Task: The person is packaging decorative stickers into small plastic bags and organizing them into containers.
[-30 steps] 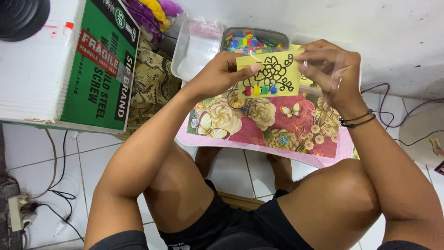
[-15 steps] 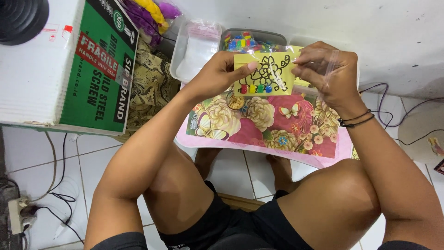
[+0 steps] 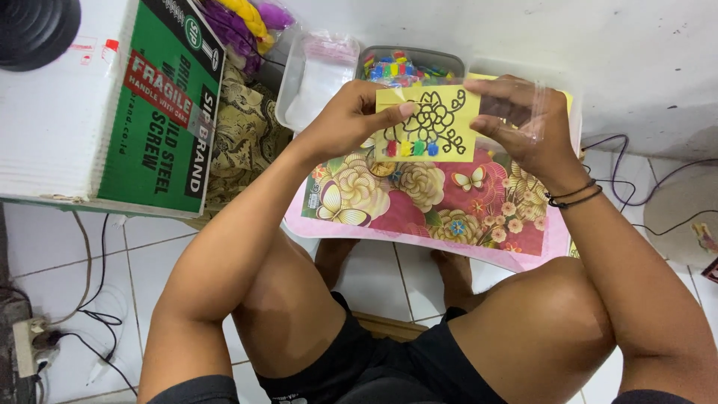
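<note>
A yellow card point(image 3: 428, 124) with a black flower outline and a row of small coloured packets along its lower edge is held above a floral-patterned lap table point(image 3: 419, 206). My left hand point(image 3: 345, 118) pinches the card's left side, thumb across its top. My right hand point(image 3: 521, 120) holds the card's right side together with a clear plastic sleeve point(image 3: 550, 101). Both hands hover over the table's far edge.
Behind the table sit a grey tub of coloured packets point(image 3: 407, 66) and a clear box of plastic bags point(image 3: 318, 75). A green and white cardboard box point(image 3: 112, 105) stands at left beside patterned cloth point(image 3: 243, 135). Cables point(image 3: 636, 187) run along the tiled floor.
Both hands have shifted slightly with the card, drawing it a little closer together; the card now sits further toward the clear sleeve in my right hand.
</note>
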